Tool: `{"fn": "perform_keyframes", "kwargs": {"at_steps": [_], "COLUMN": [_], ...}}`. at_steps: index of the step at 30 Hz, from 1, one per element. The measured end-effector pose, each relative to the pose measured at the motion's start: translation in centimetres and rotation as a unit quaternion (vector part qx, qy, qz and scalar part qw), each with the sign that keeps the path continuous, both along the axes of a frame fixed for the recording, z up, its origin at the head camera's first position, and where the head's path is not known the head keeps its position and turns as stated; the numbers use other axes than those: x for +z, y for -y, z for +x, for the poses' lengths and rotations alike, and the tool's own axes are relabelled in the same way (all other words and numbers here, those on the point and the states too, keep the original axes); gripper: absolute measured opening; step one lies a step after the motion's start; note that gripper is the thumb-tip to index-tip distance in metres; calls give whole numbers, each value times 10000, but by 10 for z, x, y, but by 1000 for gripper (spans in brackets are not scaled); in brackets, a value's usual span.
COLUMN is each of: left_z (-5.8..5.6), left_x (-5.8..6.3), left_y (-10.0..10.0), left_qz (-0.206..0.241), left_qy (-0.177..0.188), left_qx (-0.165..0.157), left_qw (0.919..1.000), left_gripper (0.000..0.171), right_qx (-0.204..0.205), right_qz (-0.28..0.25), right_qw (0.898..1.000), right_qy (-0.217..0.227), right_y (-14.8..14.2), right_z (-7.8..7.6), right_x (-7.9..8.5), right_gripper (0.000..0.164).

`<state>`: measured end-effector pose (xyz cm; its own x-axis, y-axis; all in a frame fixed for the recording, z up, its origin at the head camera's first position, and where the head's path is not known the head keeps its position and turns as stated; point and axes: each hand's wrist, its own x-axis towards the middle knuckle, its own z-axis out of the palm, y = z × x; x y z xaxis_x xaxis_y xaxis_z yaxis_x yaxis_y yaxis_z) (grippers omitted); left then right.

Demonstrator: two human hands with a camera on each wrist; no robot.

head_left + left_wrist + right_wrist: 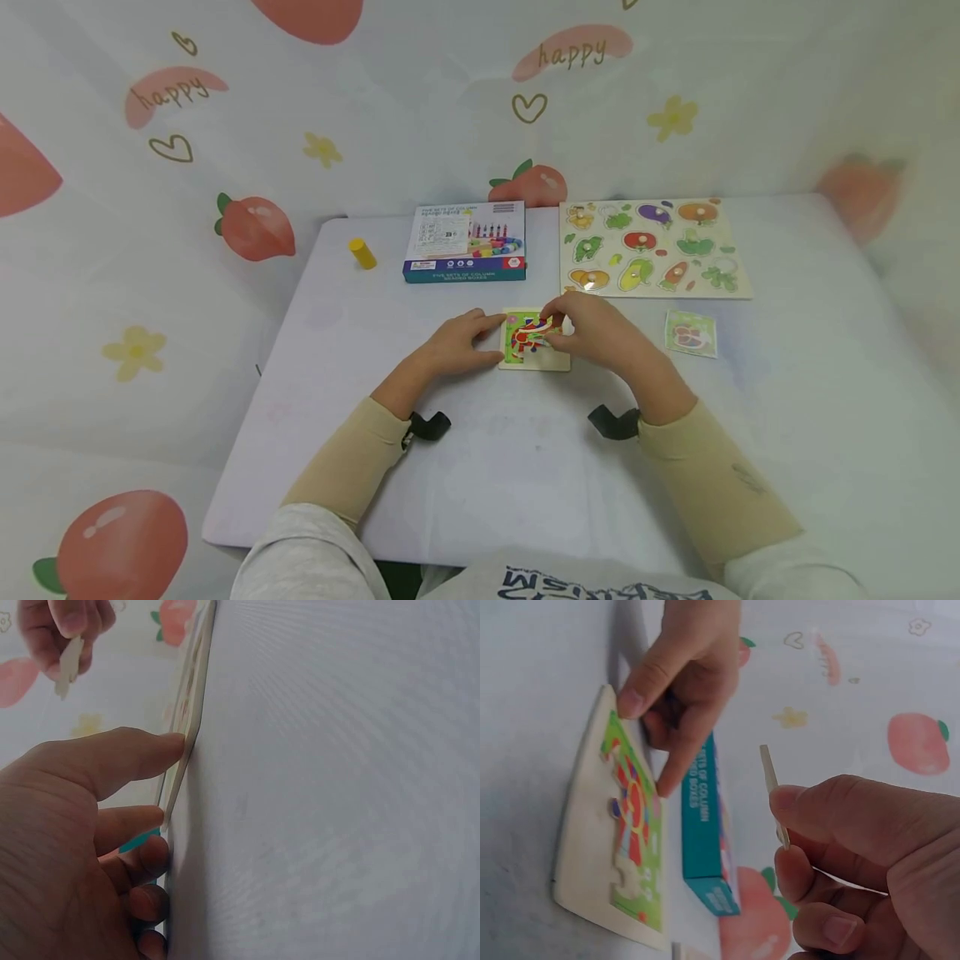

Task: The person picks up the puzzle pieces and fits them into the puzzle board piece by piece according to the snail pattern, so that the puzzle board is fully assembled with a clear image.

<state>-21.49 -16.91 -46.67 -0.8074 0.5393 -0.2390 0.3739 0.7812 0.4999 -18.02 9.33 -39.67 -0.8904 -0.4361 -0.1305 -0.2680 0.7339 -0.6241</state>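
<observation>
A small square jigsaw board (551, 362) with a green, red and blue picture lies on the table; part of its wooden bed shows bare. My left hand (459, 343) touches the board's left edge with thumb and index finger, both fairly straight. The other left fingers curl loosely in the left wrist view. Above the board's right side, my right hand (600, 329) pinches a thin wooden puzzle piece (769, 771) between thumb and fingertip. In the right wrist view the piece is seen edge-on, clear of the board, so its picture is hidden.
Behind the board lie a teal-sided box (465, 271) and a large vegetable puzzle (656, 287). To the right is a small picture card (692, 335). A yellow cylinder (362, 253) stands at back left. A patterned cloth backs the white table (510, 483).
</observation>
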Motion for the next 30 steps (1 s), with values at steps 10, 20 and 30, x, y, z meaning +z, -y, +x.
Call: {"fn": "perform_keyframes", "kwargs": {"at_steps": [10,20,30], "left_z": [-1,-2,-2], "left_x": [-1,-5,-5], "left_y": [1,1,2], "left_qz": [55,119,105], "left_qy": [-6,-76,-62], "left_qx": [-31,-36,-26], "left_qw": [10000,9999,9999], "left_gripper": [70,70,71], "right_qx": [209,281,116], "right_qz": [223,334,389], "right_qw": [9993,9987,9983], "right_qy": [205,271,410], "right_y": [10,15,14], "right_z": [-4,-8,-5], "right_x": [-25,-42,-51], "right_gripper": [36,32,35]}}
